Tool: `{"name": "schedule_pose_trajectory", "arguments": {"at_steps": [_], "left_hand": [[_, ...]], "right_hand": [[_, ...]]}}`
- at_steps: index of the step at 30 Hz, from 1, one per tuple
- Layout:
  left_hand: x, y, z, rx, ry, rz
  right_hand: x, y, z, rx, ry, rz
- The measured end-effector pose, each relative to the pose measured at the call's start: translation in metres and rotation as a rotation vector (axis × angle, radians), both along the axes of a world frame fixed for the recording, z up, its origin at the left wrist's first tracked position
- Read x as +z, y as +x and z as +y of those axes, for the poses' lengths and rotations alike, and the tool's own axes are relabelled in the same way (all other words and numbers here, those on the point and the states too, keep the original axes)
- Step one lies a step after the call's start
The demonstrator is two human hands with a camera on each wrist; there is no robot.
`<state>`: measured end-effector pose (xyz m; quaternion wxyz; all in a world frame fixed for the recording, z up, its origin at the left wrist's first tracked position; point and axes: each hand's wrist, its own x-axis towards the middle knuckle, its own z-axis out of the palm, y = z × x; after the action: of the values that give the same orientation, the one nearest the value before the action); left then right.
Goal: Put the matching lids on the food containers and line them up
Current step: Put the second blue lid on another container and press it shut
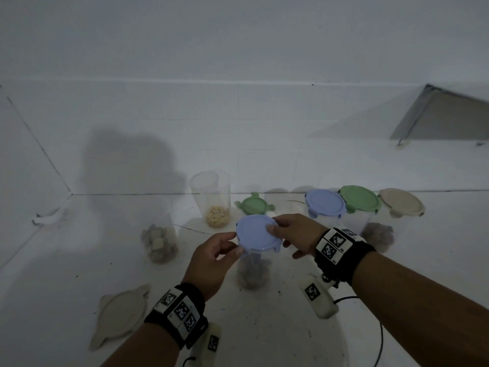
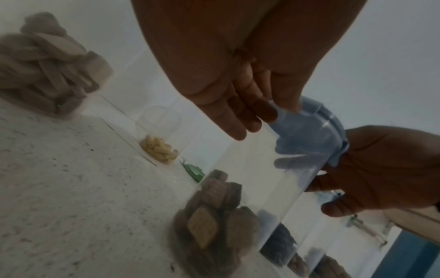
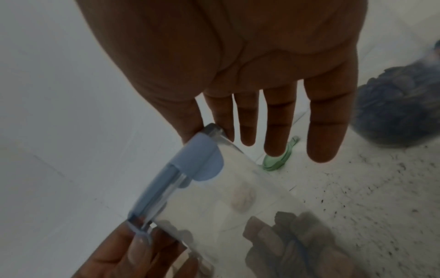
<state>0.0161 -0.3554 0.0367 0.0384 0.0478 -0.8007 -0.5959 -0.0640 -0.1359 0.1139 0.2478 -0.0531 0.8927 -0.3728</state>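
Fingers (image 1: 239, 250) of both hands pinch a round, smooth blue lid (image 1: 258, 233) onto a clear plastic container (image 1: 252, 274)

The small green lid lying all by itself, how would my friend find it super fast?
Start at the line where the white counter meets the tiled wall. Beside the tall clear plastic container with pale yellow pieces lies the small round green plastic lid, flat on the counter. The other green lid is bigger and sits on a container.

Both hands (image 1: 260, 243) on blue lid (image 1: 256, 234) atop container (image 1: 252, 274)
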Motion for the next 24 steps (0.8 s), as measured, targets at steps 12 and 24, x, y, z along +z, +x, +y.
{"name": "schedule_pose_trajectory", "arguments": {"at_steps": [12, 24], "left_hand": [[0.002, -0.005, -0.009, -0.034, -0.072, -0.004], [0.021, 0.008, 0.011, 0.086, 0.593, -0.362]], "right_hand": [[-0.015, -0.002, -0.003, -0.115, -0.175, -0.090], [-0.019, -0.002, -0.009, -0.183, -0.259, -0.146]]}}
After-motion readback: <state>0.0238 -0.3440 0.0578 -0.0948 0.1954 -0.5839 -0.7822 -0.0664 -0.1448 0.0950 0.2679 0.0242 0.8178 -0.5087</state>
